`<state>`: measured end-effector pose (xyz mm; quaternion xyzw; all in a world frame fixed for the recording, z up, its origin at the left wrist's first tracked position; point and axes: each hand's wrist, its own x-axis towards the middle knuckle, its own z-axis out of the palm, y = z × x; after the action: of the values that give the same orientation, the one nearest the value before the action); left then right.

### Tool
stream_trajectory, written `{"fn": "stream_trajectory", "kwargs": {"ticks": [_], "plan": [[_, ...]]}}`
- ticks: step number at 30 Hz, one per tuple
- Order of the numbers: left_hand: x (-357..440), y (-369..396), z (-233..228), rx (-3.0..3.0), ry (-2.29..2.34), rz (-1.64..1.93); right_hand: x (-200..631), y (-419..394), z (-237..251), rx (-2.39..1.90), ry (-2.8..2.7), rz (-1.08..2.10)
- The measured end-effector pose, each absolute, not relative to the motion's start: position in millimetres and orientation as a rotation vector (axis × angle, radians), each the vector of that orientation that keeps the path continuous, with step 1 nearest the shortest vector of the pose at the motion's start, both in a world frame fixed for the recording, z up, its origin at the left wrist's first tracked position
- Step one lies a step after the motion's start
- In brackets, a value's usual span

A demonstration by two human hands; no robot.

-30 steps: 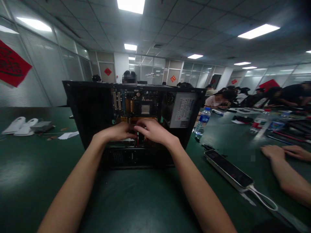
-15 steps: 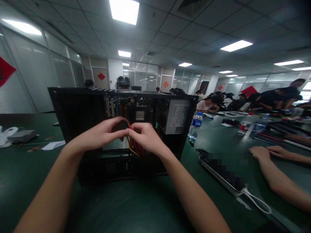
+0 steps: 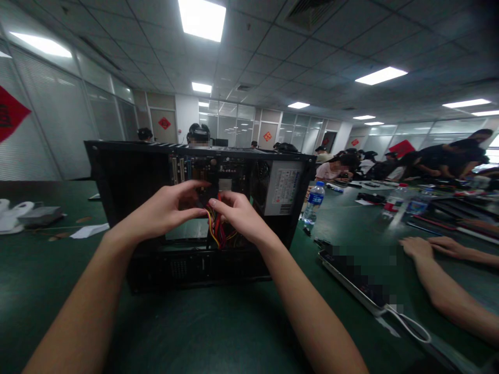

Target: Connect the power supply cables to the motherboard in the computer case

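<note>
A black computer case (image 3: pixel 163 270) stands on the table with its side open towards me. Inside it are a motherboard (image 3: pixel 233 169) and a silver power supply (image 3: pixel 286 182) at the upper right. My right hand (image 3: pixel 237 213) pinches a bundle of red, yellow and black power cables (image 3: pixel 218 228) in front of the motherboard. My left hand (image 3: pixel 175 205) is beside it, thumb and fingers apart, the thumb tip close to the cables. A dark shape between the two hands is too dim to identify.
Right of the case are a water bottle (image 3: pixel 314 202) and a phone-like device (image 3: pixel 353 280) with a white cable. Another person's hands (image 3: pixel 419 246) rest at the right. A grey box (image 3: pixel 41 215) and folded white paper (image 3: pixel 89 230) lie left. More people sit behind.
My left hand's fingers have spread away from the thumb. My right hand has moved slightly right, and the cables between the hands show more fully. The view has shifted slightly.
</note>
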<state>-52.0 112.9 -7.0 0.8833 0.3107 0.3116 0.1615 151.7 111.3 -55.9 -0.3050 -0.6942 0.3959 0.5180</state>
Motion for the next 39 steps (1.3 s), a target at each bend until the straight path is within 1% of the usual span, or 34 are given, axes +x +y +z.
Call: {"fn": "stream_trajectory", "kwargs": {"ticks": [13,19,31,37,39], "plan": [[-42.7,111.9,-11.5,2.631,0.907,1.041,167.8,104.7,-46.9,-0.716,-1.638,1.123],[-41.1,109.2,-11.1,2.650,0.915,1.099,163.2,101.4,-47.9,-0.700,-1.616,1.132],[-41.9,109.3,-8.9,2.709,0.907,1.030,159.6,96.9,-46.4,-0.680,-1.610,1.251],[-44.5,114.0,-10.2,2.815,0.892,0.986,159.2,97.3,-49.9,-0.697,-1.698,1.234],[-46.2,118.2,-12.1,2.865,0.888,0.978,160.7,101.3,-54.2,-0.741,-1.781,1.111]]}}
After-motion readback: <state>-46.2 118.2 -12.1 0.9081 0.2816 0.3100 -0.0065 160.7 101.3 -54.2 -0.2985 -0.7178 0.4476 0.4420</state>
